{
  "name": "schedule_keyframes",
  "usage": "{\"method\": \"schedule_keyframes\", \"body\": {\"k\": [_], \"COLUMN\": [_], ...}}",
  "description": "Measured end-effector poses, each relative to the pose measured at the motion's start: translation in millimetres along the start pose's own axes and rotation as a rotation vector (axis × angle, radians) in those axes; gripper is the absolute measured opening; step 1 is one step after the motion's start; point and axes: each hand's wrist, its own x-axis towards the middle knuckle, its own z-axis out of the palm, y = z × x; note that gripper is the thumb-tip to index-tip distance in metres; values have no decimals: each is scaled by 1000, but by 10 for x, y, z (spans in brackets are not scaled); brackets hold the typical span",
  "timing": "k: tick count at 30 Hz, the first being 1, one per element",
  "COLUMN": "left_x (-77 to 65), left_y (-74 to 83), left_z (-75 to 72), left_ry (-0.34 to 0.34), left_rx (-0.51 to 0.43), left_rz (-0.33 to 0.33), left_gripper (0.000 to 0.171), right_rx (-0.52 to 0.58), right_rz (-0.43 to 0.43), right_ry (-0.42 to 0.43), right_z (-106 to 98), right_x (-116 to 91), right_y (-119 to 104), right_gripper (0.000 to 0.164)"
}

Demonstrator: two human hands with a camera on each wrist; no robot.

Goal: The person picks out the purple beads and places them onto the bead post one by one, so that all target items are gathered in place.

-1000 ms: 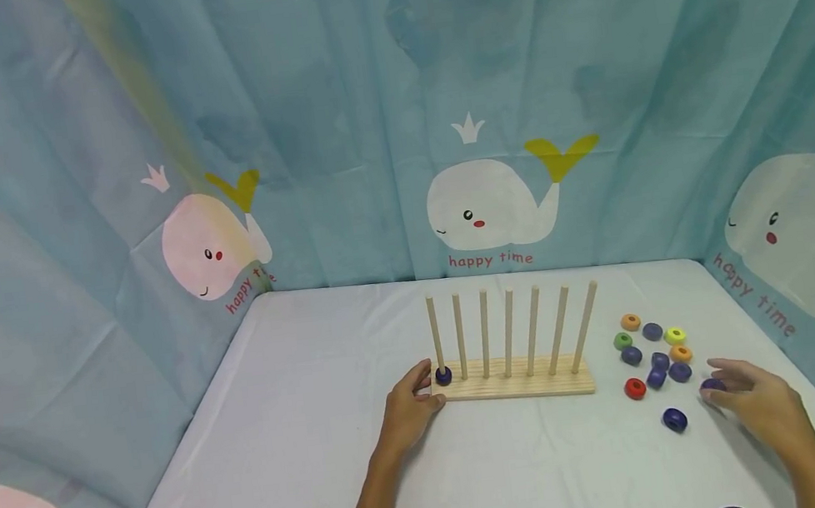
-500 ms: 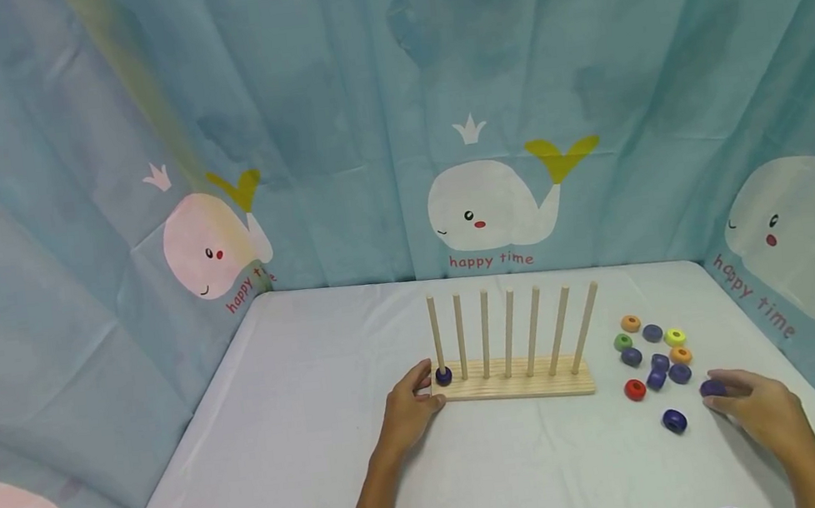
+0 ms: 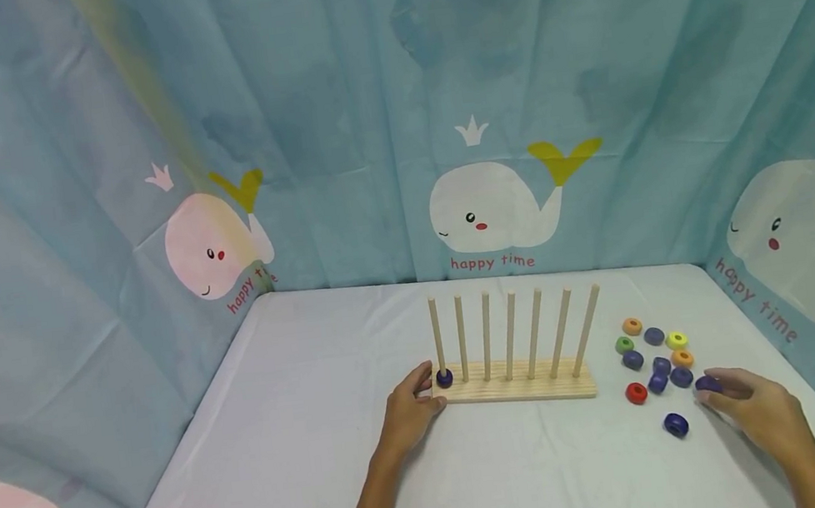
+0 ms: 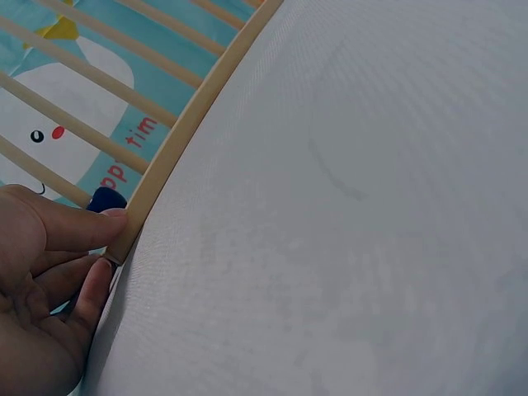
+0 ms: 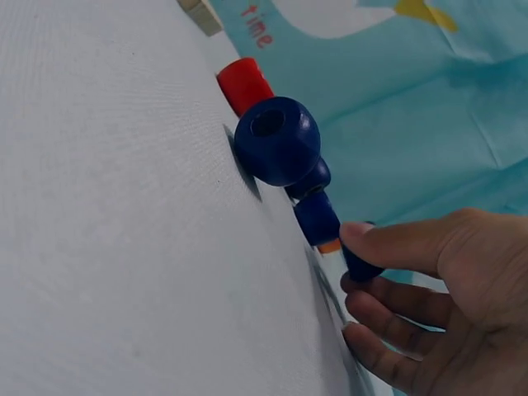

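A wooden peg rack [image 3: 521, 389] with several upright pegs stands on the white table, one dark blue bead [image 3: 444, 379] at the foot of its leftmost peg. My left hand [image 3: 406, 409] grips the rack's left end, thumb on the front edge in the left wrist view. On the right, my right hand [image 3: 760, 406] pinches a blue bead [image 5: 360, 262] between thumb and fingers, close over the cloth. Nearby lie a single blue bead [image 3: 676, 425], a red bead [image 3: 636, 393] and another blue bead [image 3: 681, 377].
Behind these sit more loose beads: a green bead [image 3: 624, 344], a yellow bead [image 3: 677, 340], an orange bead [image 3: 632, 326] and several blue ones. A blue whale-print curtain [image 3: 333, 128] hangs behind the white table [image 3: 307, 433].
My right hand has shifted slightly left with its blue bead, now nearer the loose beads. My left hand stays on the rack's end.
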Motion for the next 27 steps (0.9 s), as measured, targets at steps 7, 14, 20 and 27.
{"method": "schedule_keyframes", "body": {"k": [7, 14, 20, 27], "left_x": [-4, -6, -6, -5], "left_y": [-1, -12, -13, -18], "left_z": [-9, 9, -9, 6], "left_ry": [-1, -7, 3, -10], "left_rx": [7, 9, 8, 5], "left_rz": [12, -6, -5, -7], "left_gripper": [64, 65, 65, 66], "right_rx": [27, 43, 62, 82], "right_rz": [-6, -22, -68, -128], "right_ry": [20, 63, 71, 115], "right_z": [9, 1, 42, -8], "right_x": [-32, -98, -135, -227], "right_y": [-67, -162, -257, -334], "right_gripper": [78, 73, 70, 72]}}
